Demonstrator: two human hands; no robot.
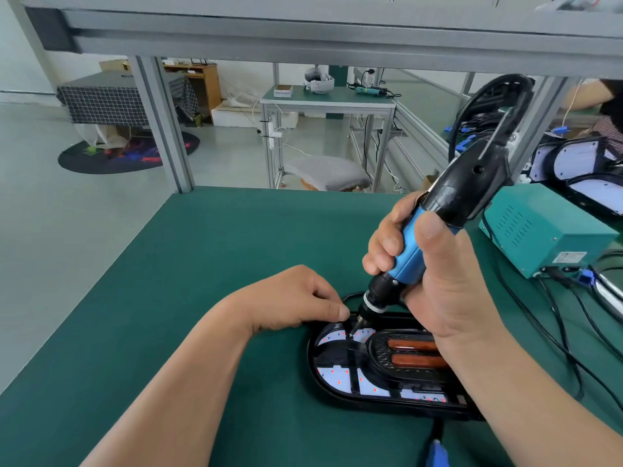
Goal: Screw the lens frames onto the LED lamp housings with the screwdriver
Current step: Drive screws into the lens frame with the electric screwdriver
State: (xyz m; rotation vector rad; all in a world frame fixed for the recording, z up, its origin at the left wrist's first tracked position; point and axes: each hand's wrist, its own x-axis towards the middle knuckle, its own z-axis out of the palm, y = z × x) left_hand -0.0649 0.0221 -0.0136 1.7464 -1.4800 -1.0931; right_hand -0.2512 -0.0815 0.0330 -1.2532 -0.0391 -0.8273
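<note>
- The green table mat (202,298) spreads out to the left of the lamp housing and carries everything named here.
- The left hand (296,301) comes in from the lower left and rests at the far left rim of the lamp housing. Its fingers are curled and the thumb tip sits just beside the screwdriver bit. The view there is small, so I cannot tell whether thumb and forefinger pinch a screw or only steady the spot.
- The lamp housing (313,369), a black oval shell, lies flat on the mat between the two forearms.
- The lens frame (340,353), black with curved ribs, sits inside the housing over a white LED board (337,377) dotted with red.
- Two reddish-brown tubes (416,360) lie side by side in the right half of the housing.
- The screwdriver (411,251), blue-bodied with a black top, leans up and to the right from the housing. Its bit touches the frame at the housing's far left end.
- The right hand (445,284) is clenched round the screwdriver's blue barrel, thumb up along it, above the housing's right half.
- A blue plug (436,453) lies just below the housing's near edge.
- A teal power box (553,230) stands to the right of and beyond the housing, with black cables (556,332) running from it.
- More housings (580,163) lie well beyond, at the far right.
</note>
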